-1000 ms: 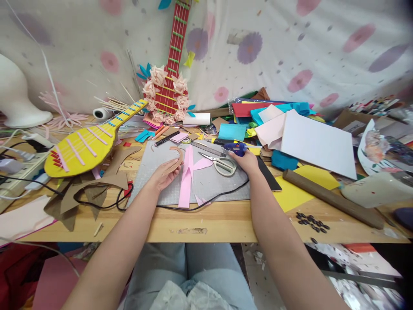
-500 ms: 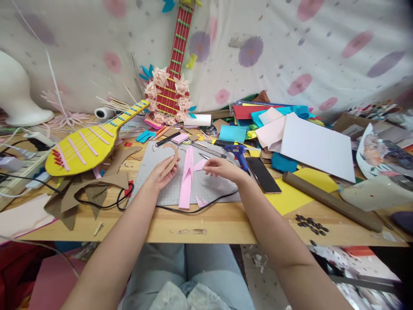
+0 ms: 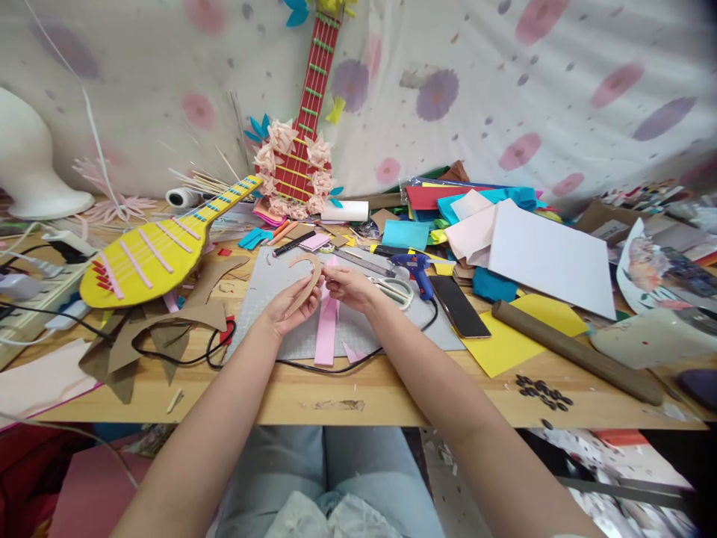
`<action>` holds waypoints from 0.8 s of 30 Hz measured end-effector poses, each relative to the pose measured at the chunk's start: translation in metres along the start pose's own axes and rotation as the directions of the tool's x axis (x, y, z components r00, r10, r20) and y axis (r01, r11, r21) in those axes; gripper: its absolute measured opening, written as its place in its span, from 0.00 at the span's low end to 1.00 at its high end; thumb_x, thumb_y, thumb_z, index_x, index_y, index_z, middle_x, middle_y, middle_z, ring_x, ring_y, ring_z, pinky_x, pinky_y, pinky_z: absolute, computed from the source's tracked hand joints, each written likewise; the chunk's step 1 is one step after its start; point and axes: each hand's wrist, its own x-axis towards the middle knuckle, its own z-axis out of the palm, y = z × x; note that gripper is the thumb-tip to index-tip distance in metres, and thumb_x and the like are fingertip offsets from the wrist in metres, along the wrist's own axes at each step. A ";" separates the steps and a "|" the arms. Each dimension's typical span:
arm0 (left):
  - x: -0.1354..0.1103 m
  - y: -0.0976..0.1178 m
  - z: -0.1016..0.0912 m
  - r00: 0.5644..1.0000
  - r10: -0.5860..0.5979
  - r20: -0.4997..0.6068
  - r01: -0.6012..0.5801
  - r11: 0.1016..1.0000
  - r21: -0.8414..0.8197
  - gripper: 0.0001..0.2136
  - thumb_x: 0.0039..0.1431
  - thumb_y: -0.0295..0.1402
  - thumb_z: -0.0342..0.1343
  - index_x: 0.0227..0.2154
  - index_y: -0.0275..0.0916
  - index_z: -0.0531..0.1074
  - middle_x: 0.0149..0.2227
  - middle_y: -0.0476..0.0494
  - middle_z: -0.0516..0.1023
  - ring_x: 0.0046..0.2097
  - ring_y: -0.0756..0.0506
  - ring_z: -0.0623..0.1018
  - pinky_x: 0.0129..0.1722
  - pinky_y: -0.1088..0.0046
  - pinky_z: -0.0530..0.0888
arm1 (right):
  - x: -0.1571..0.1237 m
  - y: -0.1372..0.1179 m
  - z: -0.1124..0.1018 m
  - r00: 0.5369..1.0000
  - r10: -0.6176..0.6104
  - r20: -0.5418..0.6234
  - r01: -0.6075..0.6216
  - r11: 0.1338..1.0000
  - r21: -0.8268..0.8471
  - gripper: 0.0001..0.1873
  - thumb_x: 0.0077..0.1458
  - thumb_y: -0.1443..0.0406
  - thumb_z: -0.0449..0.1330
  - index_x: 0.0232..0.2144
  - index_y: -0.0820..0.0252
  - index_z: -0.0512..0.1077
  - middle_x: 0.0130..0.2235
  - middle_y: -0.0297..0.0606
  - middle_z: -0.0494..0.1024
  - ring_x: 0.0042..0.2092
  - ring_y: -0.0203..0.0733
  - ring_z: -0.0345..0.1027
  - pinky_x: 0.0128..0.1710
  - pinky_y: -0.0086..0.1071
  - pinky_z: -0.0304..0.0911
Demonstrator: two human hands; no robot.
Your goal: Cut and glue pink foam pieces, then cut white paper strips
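One curved cardboard strip [image 3: 315, 273] is sitting in the left hand [image 3: 291, 305], whose fingers are grasping it over the gray cutting mat [image 3: 261, 278]. The right hand [image 3: 352, 288] is hovering just right, its fingers' hold unclear. Scissors [image 3: 392, 286] are lying farther right.

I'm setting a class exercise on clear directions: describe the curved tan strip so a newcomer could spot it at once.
On the wooden table, find the grey mat; over it is the left hand. That hand holds the tan strip, which curves like a hook. Its bend sets it apart from the straight pink strip lying just to its right.
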 end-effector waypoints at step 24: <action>0.003 -0.008 0.009 0.859 0.510 -0.039 -0.196 0.399 0.896 0.23 0.44 0.31 0.60 0.44 0.38 0.60 0.31 0.46 0.77 0.29 0.48 0.75 0.29 0.73 0.71 | -0.017 -0.027 -0.031 0.974 -0.097 -0.204 0.044 0.966 -0.254 0.22 0.44 0.49 0.58 0.32 0.61 0.72 0.26 0.32 0.65 0.25 0.28 0.55 0.23 0.24 0.50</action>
